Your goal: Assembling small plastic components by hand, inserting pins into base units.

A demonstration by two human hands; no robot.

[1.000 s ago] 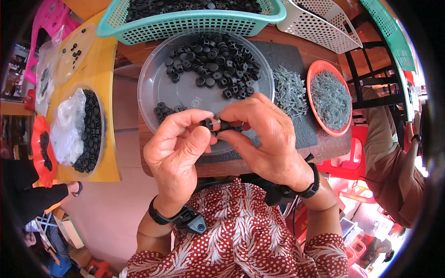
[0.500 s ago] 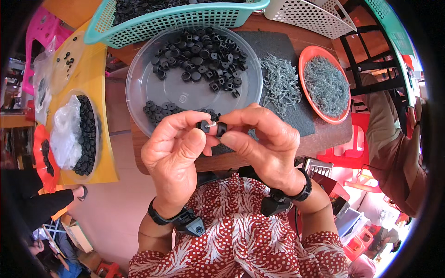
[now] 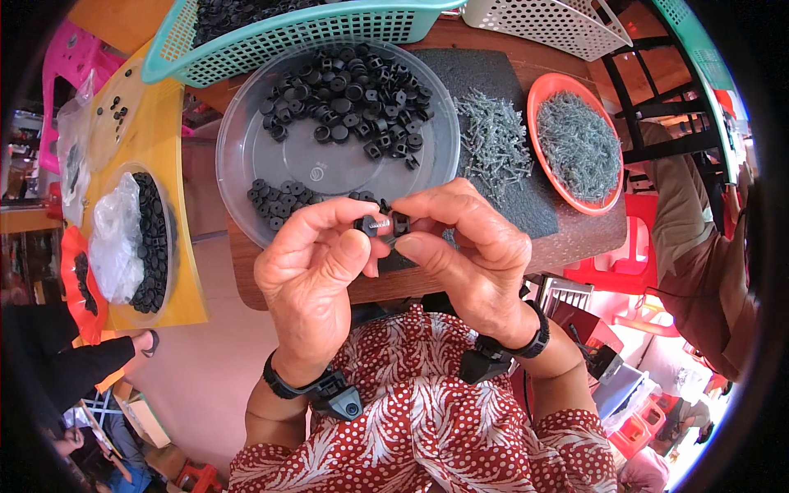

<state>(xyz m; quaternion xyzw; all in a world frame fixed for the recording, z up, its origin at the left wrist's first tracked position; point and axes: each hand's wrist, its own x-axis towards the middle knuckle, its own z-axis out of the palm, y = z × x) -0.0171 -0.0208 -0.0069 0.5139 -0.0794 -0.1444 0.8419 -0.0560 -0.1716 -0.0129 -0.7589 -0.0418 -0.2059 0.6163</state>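
My left hand (image 3: pixel 316 271) pinches a small black round part (image 3: pixel 365 225) between thumb and fingers. A silvery threaded screw (image 3: pixel 380 223) juts from it toward the right. Facing it, my right hand (image 3: pixel 464 242) grips a black ring-like piece (image 3: pixel 401 224) by thumb and fingertips. The screw's tip points at this piece, with a small gap seen between them. Just beyond my hands sits a clear round tub (image 3: pixel 234 177) holding a heap of black plastic parts (image 3: pixel 353 99) and a smaller pile of black discs (image 3: pixel 283 197).
Loose screws (image 3: pixel 493 144) lie on a dark mat right of the tub, beside an orange bowl (image 3: pixel 536 115) of screws. A turquoise basket (image 3: pixel 288 56) and a white basket (image 3: pixel 542 29) stand behind. Left, a yellow table (image 3: pixel 189 271) bears a bowl of black parts. Another person's leg (image 3: pixel 694 255) is at right.
The piece in my right hand has turned and drawn slightly away from the left one, so more of the screw's thread shows. Both hands keep their grip. The view has shifted slightly.
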